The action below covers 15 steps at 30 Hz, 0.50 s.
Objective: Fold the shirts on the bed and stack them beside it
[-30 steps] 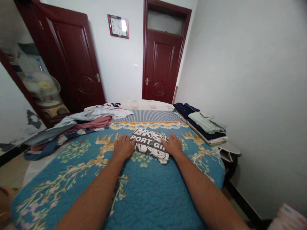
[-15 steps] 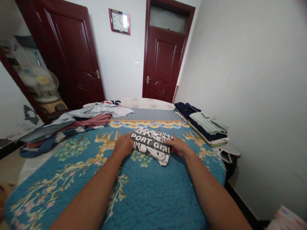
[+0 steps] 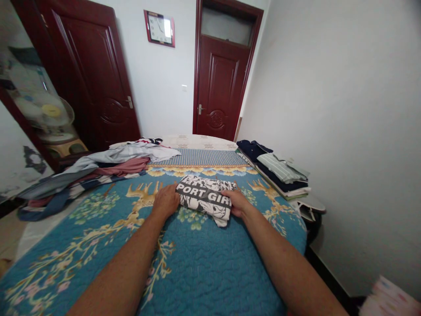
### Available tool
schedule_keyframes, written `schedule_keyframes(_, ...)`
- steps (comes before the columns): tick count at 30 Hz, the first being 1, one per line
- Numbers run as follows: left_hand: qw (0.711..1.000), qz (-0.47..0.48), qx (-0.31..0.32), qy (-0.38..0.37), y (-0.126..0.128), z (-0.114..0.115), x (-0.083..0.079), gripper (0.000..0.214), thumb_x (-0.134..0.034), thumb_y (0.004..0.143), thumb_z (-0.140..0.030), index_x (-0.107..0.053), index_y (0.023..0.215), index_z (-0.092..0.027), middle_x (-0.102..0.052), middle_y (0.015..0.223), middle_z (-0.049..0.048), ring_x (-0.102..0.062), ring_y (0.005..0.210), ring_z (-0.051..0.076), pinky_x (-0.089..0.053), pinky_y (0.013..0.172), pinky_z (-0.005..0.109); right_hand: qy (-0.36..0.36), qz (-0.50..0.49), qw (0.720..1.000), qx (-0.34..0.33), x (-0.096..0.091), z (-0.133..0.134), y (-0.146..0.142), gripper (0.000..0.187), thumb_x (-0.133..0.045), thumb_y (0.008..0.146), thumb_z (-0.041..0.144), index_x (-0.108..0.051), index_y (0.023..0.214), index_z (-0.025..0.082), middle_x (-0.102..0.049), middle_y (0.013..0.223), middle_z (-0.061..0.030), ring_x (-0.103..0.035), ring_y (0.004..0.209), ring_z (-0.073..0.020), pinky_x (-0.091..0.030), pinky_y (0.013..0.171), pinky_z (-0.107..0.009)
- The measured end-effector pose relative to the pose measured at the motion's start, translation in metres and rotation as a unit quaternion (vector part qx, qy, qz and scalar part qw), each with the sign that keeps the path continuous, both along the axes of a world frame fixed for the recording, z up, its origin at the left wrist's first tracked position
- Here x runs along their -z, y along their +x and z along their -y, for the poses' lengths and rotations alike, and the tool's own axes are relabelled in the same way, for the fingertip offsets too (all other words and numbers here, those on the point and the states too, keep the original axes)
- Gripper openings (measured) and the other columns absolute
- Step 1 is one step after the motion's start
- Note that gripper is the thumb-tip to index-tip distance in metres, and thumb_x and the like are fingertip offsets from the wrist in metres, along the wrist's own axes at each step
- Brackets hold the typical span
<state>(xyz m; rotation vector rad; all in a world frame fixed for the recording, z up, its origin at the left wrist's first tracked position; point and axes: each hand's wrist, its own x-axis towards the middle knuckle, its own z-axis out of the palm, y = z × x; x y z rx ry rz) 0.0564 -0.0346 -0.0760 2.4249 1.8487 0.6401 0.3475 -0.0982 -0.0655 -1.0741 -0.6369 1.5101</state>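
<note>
Home bedroom, quilted bed (image 3: 204,263), wooden doors (image 3: 221,87), wall clock (image 3: 159,28)

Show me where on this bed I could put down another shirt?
The blue quilt is bare on the near side of the printed shirt, left hand and right hand. The striped strip beyond the shirt is bare too. Crowded: loose clothes at far left, folded stack at far right.

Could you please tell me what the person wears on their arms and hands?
Nothing visible: left hand and right hand are ungloved, left forearm and right forearm uncovered to the picture's edge, with no sleeve, watch or bracelet. Rings are too small to tell.
</note>
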Motion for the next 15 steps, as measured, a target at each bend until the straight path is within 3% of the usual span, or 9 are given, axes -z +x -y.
schedule_keyframes(7,0.997,0.08,-0.013,0.008,-0.008,-0.013,0.013,0.056,-0.045,0.094,-0.015,-0.063,0.146,-0.011,-0.071,0.144,0.0158,-0.065,0.134,0.026,-0.046,0.118,0.037,0.047,-0.057,0.997,0.025,-0.015,0.001,0.005,0.022,-0.067,0.083,0.01,-0.072,0.104,0.015,-0.082,0.082,-0.0082,-0.081,0.079,-0.0274,-0.067,0.083,-0.042)
schedule_keyframes(15,1.0,0.022,0.002,0.022,-0.011,-0.015,0.02,0.05,-0.045,0.094,-0.017,-0.069,0.138,-0.012,-0.072,0.14,0.0161,-0.065,0.132,0.028,-0.045,0.12,0.04,0.053,-0.077,0.994,0.051,-0.043,0.007,0.029,0.018,-0.063,0.087,0.014,-0.073,0.101,0.012,-0.082,0.081,-0.0102,-0.082,0.079,-0.028,-0.069,0.082,-0.043)
